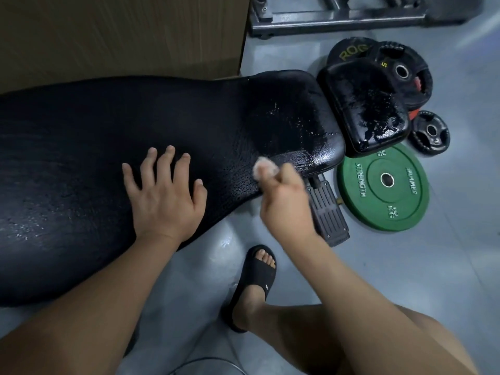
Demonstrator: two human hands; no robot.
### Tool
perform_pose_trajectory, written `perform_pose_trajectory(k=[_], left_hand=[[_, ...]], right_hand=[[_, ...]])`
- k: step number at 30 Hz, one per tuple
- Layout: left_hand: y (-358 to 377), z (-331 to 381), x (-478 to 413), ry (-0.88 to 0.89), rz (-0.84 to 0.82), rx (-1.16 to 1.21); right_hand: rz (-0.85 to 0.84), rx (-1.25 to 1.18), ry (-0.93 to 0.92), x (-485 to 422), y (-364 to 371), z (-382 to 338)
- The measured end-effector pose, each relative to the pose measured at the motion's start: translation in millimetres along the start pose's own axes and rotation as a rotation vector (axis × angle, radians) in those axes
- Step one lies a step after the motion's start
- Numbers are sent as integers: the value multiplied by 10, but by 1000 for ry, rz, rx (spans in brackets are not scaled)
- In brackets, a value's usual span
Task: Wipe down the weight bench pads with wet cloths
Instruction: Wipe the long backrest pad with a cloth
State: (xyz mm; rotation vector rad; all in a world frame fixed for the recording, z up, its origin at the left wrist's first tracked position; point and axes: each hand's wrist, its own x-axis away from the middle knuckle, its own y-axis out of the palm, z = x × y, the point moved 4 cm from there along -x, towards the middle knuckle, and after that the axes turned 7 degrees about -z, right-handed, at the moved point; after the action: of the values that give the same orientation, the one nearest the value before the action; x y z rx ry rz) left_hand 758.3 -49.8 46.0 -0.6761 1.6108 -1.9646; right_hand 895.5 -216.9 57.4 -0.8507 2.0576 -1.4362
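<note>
your left hand (165,193) lies flat on the long back pad (108,158) of the weight bench, palm down, fingers spread wide and holding nothing. your right hand (284,201) is closed around a small wad of pale cloth (263,169), which sticks out past your knuckles and sits at the near edge of the back pad, close to its end; motion blur keeps you from telling whether the cloth touches the vinyl. that end of the back pad glistens with droplets and wet streaks. just beyond it, the smaller seat pad (365,109) is wet and shiny too. on the grey floor (460,239) beside the seat pad lies a green bumper plate (382,185), with several black weight plates (400,71) stacked behind it. your foot in a black slide sandal (254,280) stands on the floor below the bench, near the bench's ribbed foot plate (327,212).
</note>
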Motion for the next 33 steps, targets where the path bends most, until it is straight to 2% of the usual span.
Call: perform_pose_trajectory(k=[2,3,6,8,10,12,14,16,18,20,22,24,26,27,31,33], left_hand=[[-4,12,2,1,12,2],[-5,17,-1,3,17,2],[-1,17,-14,8,19,-1],[2,6,-15,4,18,2],[8,2,-2,2,13,10],[8,6,7,0,13,11],[2,18,3,3,15,10],[-3,28,-13,8,16,11],[-6,20,-27,10,17,11],[-2,-4,-19,6,22,8],[8,-19,-7,5,22,10],[8,-11,-3,3,24,16],[6,-1,-10,4,31,23],[7,3,-10,7,36,28],[4,10,-6,6,36,29],[0,6,-9,7,33,31]], right_hand=[[-59,52,-126,28,-14,21],[-39,67,-119,-12,-89,167],[74,106,108,-153,-345,668],[108,79,205,-211,-338,695],[72,75,132,-140,-201,456],[-2,94,-25,31,-101,281],[-39,111,-95,80,-166,406],[20,152,-4,14,-314,752],[90,150,177,-93,-444,1065],[122,103,291,-129,-423,1009],[88,99,206,-60,-290,666],[-19,120,-13,41,-159,409],[-81,147,-128,8,-193,481],[-60,159,-97,-45,-265,628],[78,102,240,-156,-496,1066],[61,114,223,-109,-396,805]])
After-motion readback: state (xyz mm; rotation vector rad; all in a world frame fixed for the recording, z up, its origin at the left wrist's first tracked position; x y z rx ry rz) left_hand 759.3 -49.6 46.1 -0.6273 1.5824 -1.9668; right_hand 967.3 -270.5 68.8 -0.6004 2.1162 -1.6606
